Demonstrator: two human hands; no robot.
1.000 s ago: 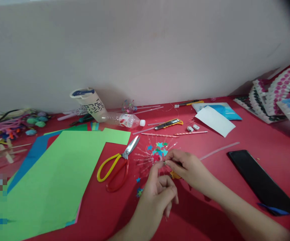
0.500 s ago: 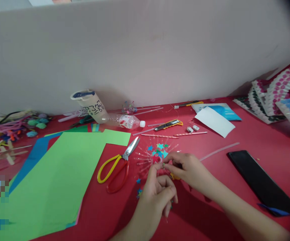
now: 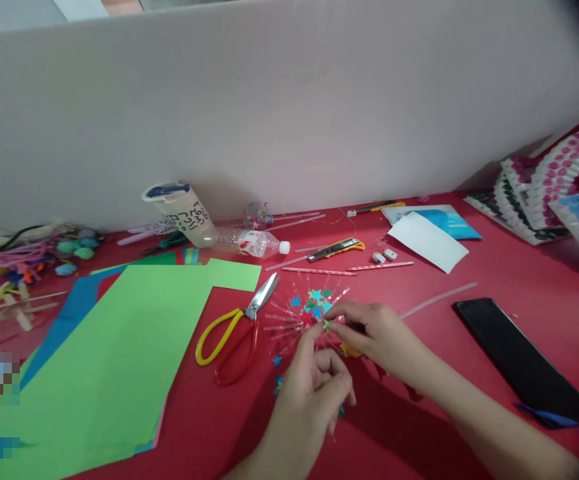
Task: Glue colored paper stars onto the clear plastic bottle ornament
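My left hand point(image 3: 314, 387) and my right hand point(image 3: 374, 337) meet over a clear plastic piece cut into radiating strips point(image 3: 289, 320) on the red table. Small paper stars point(image 3: 315, 300) in blue, green and red lie on it. Both hands pinch at a tiny green star point(image 3: 326, 326) between their fingertips. More loose stars point(image 3: 277, 373) lie just left of my left hand. Scissors point(image 3: 232, 330) with one yellow and one red handle rest to the left, blades pointing toward the plastic piece.
Green and blue paper sheets point(image 3: 119, 360) cover the left. A lying plastic bottle point(image 3: 249, 241), a paper cup point(image 3: 179, 210), a utility knife point(image 3: 337, 248), pink straws point(image 3: 319, 271), white paper point(image 3: 427, 241) and a black phone point(image 3: 514, 360) surround the work. A board wall point(image 3: 289, 113) stands behind.
The hands have barely shifted, with the pinch point edging slightly toward the stars. The view has tilted a little downward.
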